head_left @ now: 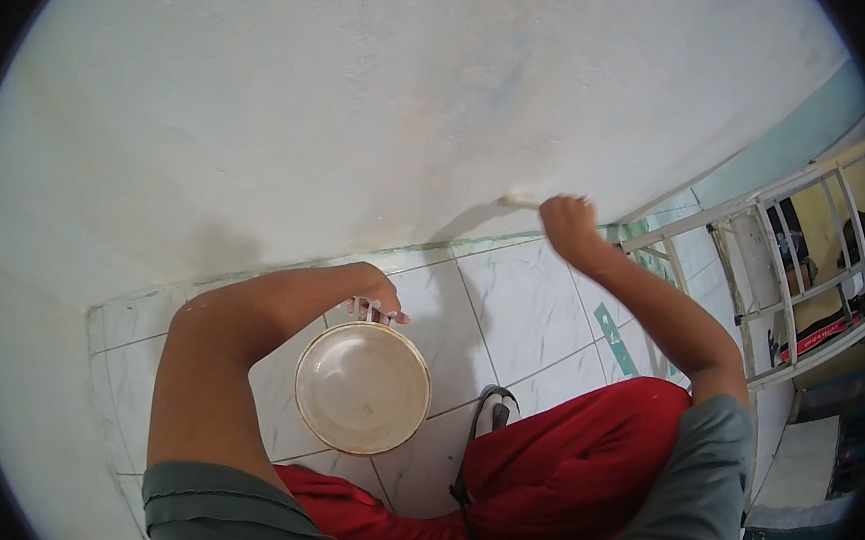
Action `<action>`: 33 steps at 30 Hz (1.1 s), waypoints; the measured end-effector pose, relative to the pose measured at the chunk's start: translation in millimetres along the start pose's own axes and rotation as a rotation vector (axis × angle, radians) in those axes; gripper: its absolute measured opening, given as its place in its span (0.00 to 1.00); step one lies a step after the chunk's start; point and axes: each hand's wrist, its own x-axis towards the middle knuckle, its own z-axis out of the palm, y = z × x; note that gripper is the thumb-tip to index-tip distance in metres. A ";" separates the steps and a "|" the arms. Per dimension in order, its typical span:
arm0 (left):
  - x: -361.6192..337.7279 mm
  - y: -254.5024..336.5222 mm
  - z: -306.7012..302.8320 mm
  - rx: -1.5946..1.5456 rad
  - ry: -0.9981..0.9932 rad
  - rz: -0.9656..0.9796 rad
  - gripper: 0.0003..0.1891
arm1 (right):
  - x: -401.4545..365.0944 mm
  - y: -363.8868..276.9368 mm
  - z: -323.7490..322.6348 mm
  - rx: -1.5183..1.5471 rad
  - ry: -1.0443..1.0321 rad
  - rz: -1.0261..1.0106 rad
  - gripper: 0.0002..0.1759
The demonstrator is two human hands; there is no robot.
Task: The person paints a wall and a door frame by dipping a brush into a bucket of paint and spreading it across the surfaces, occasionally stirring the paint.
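My left hand point(379, 294) is closed round the handle of a round, cream-coloured pan point(364, 390) with a brownish rim, held over the floor tiles. The inside of the pan is pale, with a faint brown stain in the middle. Out to the right, my right hand point(568, 222) grips a paintbrush point(520, 202), its pale end at the lower part of the white wall point(293, 110). Most of the brush is hidden in my fist, and a shadow falls on the wall to the left of it.
White marbled tiles point(520, 306) cover the floor, with a green-smeared edge along the wall. My sandalled foot point(496, 412) and red trousers point(570, 450) are below. At the right stands a white metal frame point(785, 255) with dark items behind its bars.
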 end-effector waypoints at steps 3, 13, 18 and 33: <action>-0.6 0.6 -2.1 0.022 -0.029 0.016 0.30 | 24.5 47.7 -54.3 0.009 0.103 0.062 0.03; 12.3 10.0 -5.5 0.071 -0.085 0.016 0.30 | -6.6 85.5 -159.1 -0.258 0.196 0.604 0.13; 16.3 5.6 -6.3 0.054 -0.097 -0.009 0.30 | -22.2 27.4 -28.9 0.023 0.095 0.640 0.08; 7.3 9.4 -1.4 0.038 -0.052 -0.021 0.30 | -48.8 -48.6 55.4 0.289 -0.231 0.443 0.04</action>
